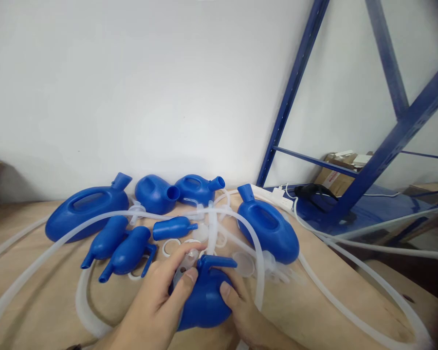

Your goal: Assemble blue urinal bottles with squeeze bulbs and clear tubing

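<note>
Squarely between both fingers (190, 277): blue bulb (204, 301).

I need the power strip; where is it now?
The white power strip lies at the table's far right edge, beside the blue shelf post, behind the rightmost blue jug.

Left hand (160, 296): entering from 7 o'clock, forearm angling toward 1 o'clock, fingers curling, thumb pressing forward, fingertips pinching at 12 o'clock. Right hand (246, 311): entering from 5 o'clock, forearm angling toward 11 o'clock, palm cupping inward, thumb lying flat and pointing toward 10 o'clock. Both hands are gripping, sitting close together, thumbs near but apart.
</note>
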